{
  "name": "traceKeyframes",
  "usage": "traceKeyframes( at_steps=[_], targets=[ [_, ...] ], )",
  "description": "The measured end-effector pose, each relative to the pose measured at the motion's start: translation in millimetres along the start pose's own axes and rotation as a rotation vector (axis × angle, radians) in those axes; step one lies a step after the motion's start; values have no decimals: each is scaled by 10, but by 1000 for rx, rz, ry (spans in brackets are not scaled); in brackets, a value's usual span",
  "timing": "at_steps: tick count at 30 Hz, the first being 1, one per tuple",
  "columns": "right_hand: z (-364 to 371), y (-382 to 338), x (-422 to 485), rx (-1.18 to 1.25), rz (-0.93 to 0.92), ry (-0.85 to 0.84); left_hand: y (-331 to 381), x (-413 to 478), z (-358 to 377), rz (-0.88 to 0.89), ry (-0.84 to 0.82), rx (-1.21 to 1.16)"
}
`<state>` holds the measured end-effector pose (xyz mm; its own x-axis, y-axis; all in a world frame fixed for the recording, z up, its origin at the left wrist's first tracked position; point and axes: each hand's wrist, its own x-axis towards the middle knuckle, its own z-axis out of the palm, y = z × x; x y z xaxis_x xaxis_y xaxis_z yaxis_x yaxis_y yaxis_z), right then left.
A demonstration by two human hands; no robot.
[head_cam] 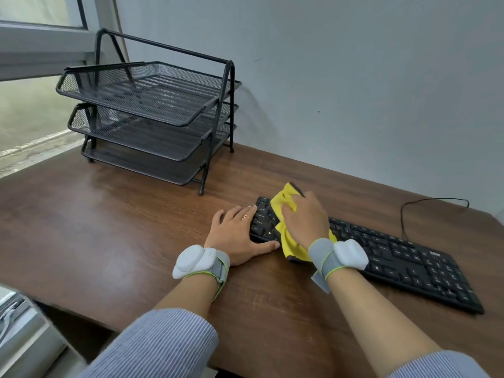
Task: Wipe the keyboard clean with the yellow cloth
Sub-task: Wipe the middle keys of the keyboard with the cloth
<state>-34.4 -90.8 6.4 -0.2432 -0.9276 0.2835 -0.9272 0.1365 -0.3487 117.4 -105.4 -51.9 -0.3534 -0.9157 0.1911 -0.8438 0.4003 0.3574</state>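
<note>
Left hand (240, 236): I see it spread flat at the end of the keyboard (395, 255).
Right hand (305, 219): clutching the yellow cloth (286, 203), pressed onto it.

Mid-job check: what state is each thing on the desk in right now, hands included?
keyboard: flat on the desk, left end under the cloth.
yellow cloth: bunched, pressed on the left keys.
right hand: grips the cloth.
left hand: flat, fingers straight, resting on the keyboard's left end.
cable: loose, looping behind the keyboard.
tray rack: upright, top tray empty.
</note>
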Motion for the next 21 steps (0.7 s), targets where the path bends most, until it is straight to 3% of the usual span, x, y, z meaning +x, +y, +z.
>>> traceKeyframes(
  at_steps=[5,10,14,18,21],
  targets=[
    [122,-85,-149,-105,-212,-48,-12,3,-6,14,-1,10],
    [82,-74,-27,-67,-36,22,7,-1,-2,6,3,13],
    [177,-192,79,-121,-182,-48,-6,-2,6,16,24,5],
    [191,-205,205,-141,-72,-57,1,-3,5,4,27,-1],
    [232,-226,187,-169,-180,-80,6,-3,6,7,36,-4]
  ],
)
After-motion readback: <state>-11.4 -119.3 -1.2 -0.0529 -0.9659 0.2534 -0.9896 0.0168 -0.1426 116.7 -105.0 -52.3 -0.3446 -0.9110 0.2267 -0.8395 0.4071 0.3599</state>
